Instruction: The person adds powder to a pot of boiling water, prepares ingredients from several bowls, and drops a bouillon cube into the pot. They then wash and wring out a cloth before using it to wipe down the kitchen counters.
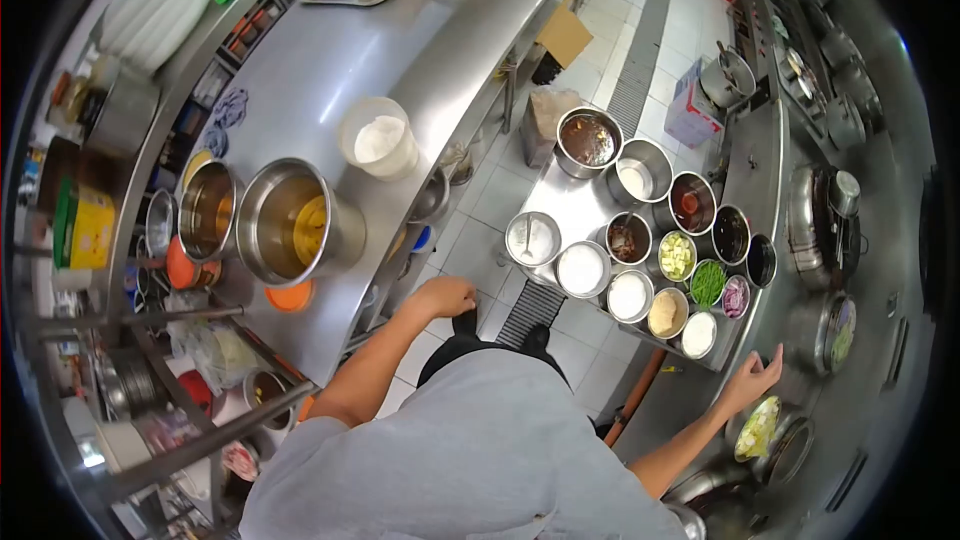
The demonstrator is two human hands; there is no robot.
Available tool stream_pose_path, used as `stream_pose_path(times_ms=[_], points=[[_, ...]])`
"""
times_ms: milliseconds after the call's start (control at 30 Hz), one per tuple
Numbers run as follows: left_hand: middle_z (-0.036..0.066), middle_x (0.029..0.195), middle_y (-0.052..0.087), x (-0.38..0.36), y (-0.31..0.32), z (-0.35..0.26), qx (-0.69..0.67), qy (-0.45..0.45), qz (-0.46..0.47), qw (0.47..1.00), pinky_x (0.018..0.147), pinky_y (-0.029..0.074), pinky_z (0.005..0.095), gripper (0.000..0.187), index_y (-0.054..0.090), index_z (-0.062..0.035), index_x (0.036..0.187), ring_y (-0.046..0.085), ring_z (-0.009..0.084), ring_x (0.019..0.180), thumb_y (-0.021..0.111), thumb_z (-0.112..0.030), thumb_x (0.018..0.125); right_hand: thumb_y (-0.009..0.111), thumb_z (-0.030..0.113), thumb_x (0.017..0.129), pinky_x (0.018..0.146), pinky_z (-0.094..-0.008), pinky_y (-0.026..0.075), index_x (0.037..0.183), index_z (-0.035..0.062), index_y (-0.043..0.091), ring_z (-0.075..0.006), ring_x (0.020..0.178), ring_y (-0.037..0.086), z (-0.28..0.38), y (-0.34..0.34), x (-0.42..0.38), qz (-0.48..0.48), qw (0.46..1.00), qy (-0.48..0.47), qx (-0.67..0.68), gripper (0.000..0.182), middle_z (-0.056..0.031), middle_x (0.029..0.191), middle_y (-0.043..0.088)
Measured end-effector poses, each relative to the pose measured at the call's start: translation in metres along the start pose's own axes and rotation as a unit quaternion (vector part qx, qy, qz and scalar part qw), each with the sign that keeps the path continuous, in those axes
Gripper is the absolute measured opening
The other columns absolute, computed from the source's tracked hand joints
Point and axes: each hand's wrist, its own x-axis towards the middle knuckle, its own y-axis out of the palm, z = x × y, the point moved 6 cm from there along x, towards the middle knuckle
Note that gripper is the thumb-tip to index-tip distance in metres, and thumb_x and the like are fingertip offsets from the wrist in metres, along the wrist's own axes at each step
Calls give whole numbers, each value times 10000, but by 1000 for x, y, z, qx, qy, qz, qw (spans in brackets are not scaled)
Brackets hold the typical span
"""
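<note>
My left hand (445,297) hangs over the aisle beside the left counter, fingers curled in with nothing showing in them. On that counter, a large steel pot (285,220) with yellow liquid is nearest to it. My right hand (755,380) is held out with fingers apart, nothing in it, above and beside a bowl of chopped pale green vegetable (757,428). Just beyond is a group of steel containers, among them a tub of white powder (699,335), sliced purple onion (735,296), chopped green herbs (708,283) and diced pale green pieces (677,256).
A white plastic tub (378,138) of white powder stands near the left counter's edge. A pot of dark sauce (589,142) sits at the far end of the container table (553,202). A cardboard box (566,37) and a floor drain grate (640,50) lie farther down the aisle.
</note>
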Motion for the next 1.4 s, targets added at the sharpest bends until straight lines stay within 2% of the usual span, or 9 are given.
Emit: stream_pose_path(times_ms=[333, 733, 867, 933, 1033, 1200, 1267, 1367, 1400], points=[[183, 945, 685, -21, -46, 29, -31, -69, -91, 993, 854, 498, 461, 240, 673, -71, 1009, 640, 377, 939, 613, -245, 856, 556, -5, 910, 756, -327, 500, 1380, 33, 478, -214, 877, 631, 75, 94, 23, -15, 995, -60, 78, 478, -157, 1326, 489], [152, 1016, 696, -192, 154, 126, -267, -311, -183, 893, 847, 505, 421, 335, 687, -122, 995, 662, 302, 982, 567, -413, 882, 502, -50, 914, 705, -245, 492, 1386, 31, 460, -128, 863, 598, 325, 220, -24, 257, 861, -164, 408, 481, -98, 1163, 574], [110, 794, 699, -268, 294, 127, -425, -353, -324, 768, 635, 502, 374, 339, 688, -73, 905, 639, 240, 697, 543, -377, 874, 541, -35, 882, 720, -323, 509, 1282, 15, 536, -186, 828, 606, 374, 246, -144, 486, 696, -450, 277, 403, -112, 1078, 604], [100, 780, 695, -308, 395, 118, -445, -424, -364, 700, 597, 504, 350, 276, 688, -75, 919, 643, 215, 688, 573, -320, 866, 622, 53, 835, 797, -397, 500, 1139, 28, 613, -310, 899, 638, 378, 254, -232, 579, 501, -613, 197, 304, -196, 1010, 648], [95, 782, 694, -372, 491, 49, -379, -436, -447, 682, 596, 512, 345, 225, 687, -78, 938, 643, 195, 676, 590, -263, 855, 676, 100, 784, 707, -394, 509, 1084, 74, 637, -308, 798, 652, 382, 191, -360, 639, 371, -670, 63, 304, -153, 829, 656], [106, 746, 666, -441, 708, -90, -633, -588, -489, 123, 573, 546, 387, 237, 684, -70, 991, 647, 195, 692, 606, -246, 852, 704, 155, 779, 762, -433, 500, 1089, 82, 640, -331, 842, 642, 355, 65, -555, 607, 221, -761, 66, 325, -145, 866, 670], [96, 766, 661, -431, 827, -101, -386, -653, -380, 529, 569, 552, 396, 249, 676, -72, 1022, 650, 204, 712, 605, -254, 867, 694, 159, 789, 785, -430, 498, 1098, 78, 637, -326, 868, 640, 348, -1, -623, 611, 181, -768, 69, 325, -140, 912, 670], [78, 836, 668, -481, 836, -167, -709, -505, -488, 64, 583, 546, 392, 278, 650, -77, 1093, 649, 204, 724, 596, -247, 879, 672, 173, 811, 812, -421, 498, 1115, 78, 632, -320, 911, 640, 331, -75, -733, 610, 89, -783, 79, 321, -141, 991, 666], [79, 858, 666, -506, 829, -171, -693, -506, -512, 30, 581, 543, 393, 288, 639, -75, 1111, 648, 202, 726, 596, -240, 879, 664, 178, 819, 820, -416, 499, 1121, 79, 630, -319, 926, 640, 323, -99, -766, 610, 59, -786, 81, 320, -143, 1018, 664]])
